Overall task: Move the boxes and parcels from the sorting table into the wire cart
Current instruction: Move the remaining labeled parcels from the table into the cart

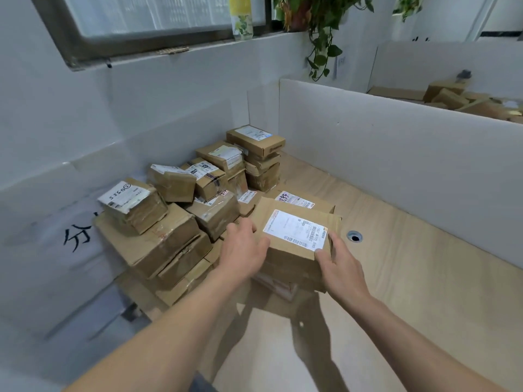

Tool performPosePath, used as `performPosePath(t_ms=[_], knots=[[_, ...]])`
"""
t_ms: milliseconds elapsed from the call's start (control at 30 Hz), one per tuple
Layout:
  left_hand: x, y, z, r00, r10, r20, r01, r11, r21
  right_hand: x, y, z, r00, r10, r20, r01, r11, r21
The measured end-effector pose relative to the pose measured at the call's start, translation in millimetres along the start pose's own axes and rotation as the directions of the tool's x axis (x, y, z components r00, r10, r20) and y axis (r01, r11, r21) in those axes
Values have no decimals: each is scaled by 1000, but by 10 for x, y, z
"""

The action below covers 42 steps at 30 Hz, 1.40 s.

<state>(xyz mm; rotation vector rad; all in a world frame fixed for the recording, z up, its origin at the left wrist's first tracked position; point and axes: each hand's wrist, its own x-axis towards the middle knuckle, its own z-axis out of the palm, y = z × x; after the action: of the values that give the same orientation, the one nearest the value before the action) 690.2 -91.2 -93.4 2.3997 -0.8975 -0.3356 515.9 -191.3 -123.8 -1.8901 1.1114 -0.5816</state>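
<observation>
A flat brown cardboard box with a white shipping label (294,236) sits on top of a low stack near the middle of the cardboard-lined surface (396,264). My left hand (243,250) presses against its left side, and my right hand (339,264) grips its near right corner, thumb on the label's edge. A pile of several taped brown boxes (158,230) fills the left corner behind and beside it. Another labelled box (300,200) lies just behind the held one. The wire cart is not in view.
White walls (396,154) enclose the surface at the back and right, with more boxes (464,100) beyond the right wall. A round hole (354,237) sits in the surface right of the held box. A window and hanging plant (319,32) are above.
</observation>
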Motion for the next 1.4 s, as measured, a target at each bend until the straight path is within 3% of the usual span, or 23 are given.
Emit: performPosePath(t_ms=[500,667,833,1100,1400], knots=[[-1530,-230,78,997,-32,-68,30,999,-25,-1299,241,-338,995,-46,83,48,999,-24],[-1811,-520,90,1000,-18,-6,18,999,-48,-1657,355,-175,995,-40,91,44,998,-43],[-2041,-933,163,993,-38,111,43,998,-45,-1990,506,120,988,71,141,-63,996,-62],[-2194,-1342,332,969,-38,243,24,998,58,-2237,691,372,967,143,211,-103,977,-189],[-2300,-1584,519,956,-123,265,83,984,156,-2108,886,388,913,202,354,-112,959,-259]])
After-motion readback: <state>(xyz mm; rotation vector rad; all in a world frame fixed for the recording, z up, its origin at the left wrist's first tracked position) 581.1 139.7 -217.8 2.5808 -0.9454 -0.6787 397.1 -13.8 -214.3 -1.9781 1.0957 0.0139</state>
